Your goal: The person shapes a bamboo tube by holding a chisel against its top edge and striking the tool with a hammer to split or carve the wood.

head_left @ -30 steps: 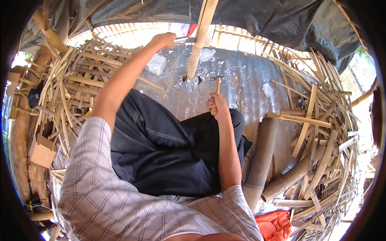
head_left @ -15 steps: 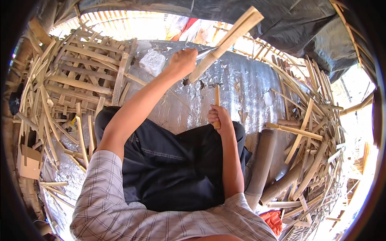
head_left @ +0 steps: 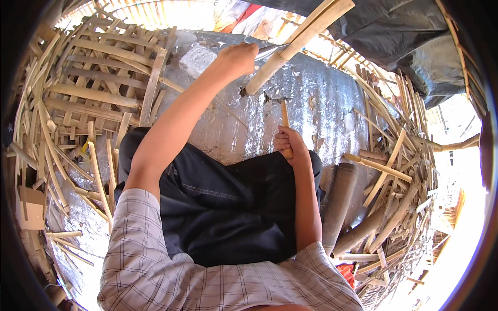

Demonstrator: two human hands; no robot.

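My left hand (head_left: pixel 238 58) is stretched far forward, its fingers wrapped round the handle of a knife, which they hide. The knife's blade (head_left: pixel 270 51) is lodged in a split bamboo piece (head_left: pixel 272 66), which leans up and to the right with its lower end on the silver sheet. Nearer my right knee, my right hand (head_left: pixel 289 142) grips a hammer (head_left: pixel 285 115) by its wooden handle, pointing forward. The hammer's head is hard to make out against the shiny sheet. A gap separates the hammer from the bamboo.
Under my crossed legs spreads a worn silver sheet (head_left: pixel 223 119). A pale stone block (head_left: pixel 198 60) lies past my left forearm. Stacked bamboo slats (head_left: pixel 93 96) crowd the left; split strips (head_left: pixel 394 171) and a thick bamboo pole (head_left: pixel 340 205) lie right. Dark plastic (head_left: pixel 399 57) hangs far right.
The knife and bamboo appear slightly farther forward and right, the blade still in the bamboo. The hammer, held near my right knee, is slightly shifted, and its head shows less clearly.
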